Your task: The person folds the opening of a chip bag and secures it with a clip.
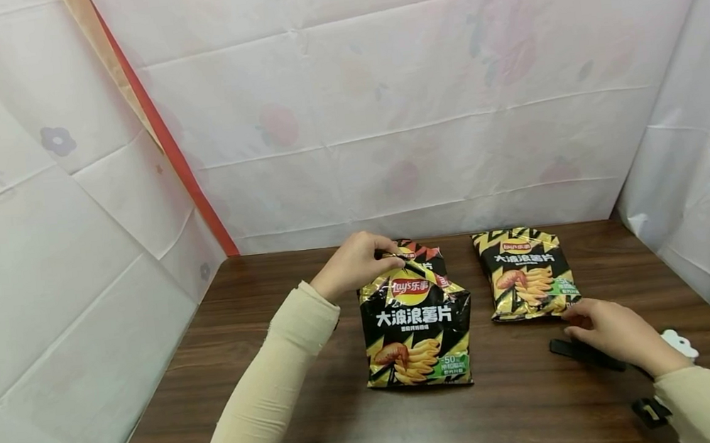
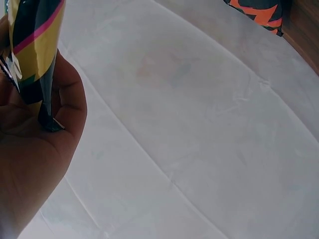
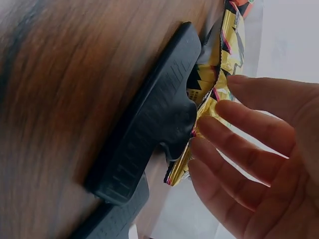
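My left hand (image 1: 354, 263) grips the folded top of a black and yellow Lay's potato chip bag (image 1: 415, 330) that stands upright on the table. In the left wrist view, my curled fingers hold the bag's crumpled top (image 2: 35, 45). My right hand (image 1: 623, 335) hovers at the lower right corner of a second chip bag (image 1: 526, 269), which lies flat. Its fingers are loosely extended and grip nothing, beside a black bag clip (image 3: 149, 114) on the table. Whether the fingertips touch the bag is hard to tell.
Behind the upright bag, a chip bag with red-orange markings (image 1: 432, 257) is partly hidden. A white flower-shaped piece (image 1: 679, 345) and another black item (image 1: 651, 413) lie near my right wrist. White cloth (image 1: 410, 123) hangs around the wooden table (image 1: 259, 295).
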